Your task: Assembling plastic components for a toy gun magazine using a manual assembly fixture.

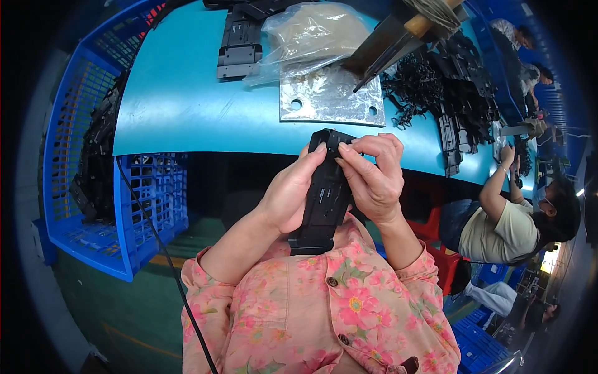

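A long black plastic housing (pixel 324 199) is held upright in front of my chest, just off the table's near edge. My left hand (pixel 289 193) wraps its left side, with the thumb pressed on the upper face. With thumb and forefinger pinched together, my right hand (pixel 374 174) touches the top right part of the housing. Whatever small piece may sit between those fingertips is hidden. Beyond my hands lies a metal plate (pixel 336 111) with two round holes. Over its back part stands a metal tool (pixel 389 47) with a thin dark rod.
A clear bag of pale contents (pixel 317 31) rests behind the plate, beside another black housing (pixel 240 50). Tangled small black parts (pixel 414 87) and several housings (pixel 464 106) crowd the turquoise table's (pixel 187 106) right side. Blue crates (pixel 128 249) stand left. A person (pixel 504 224) works at right.
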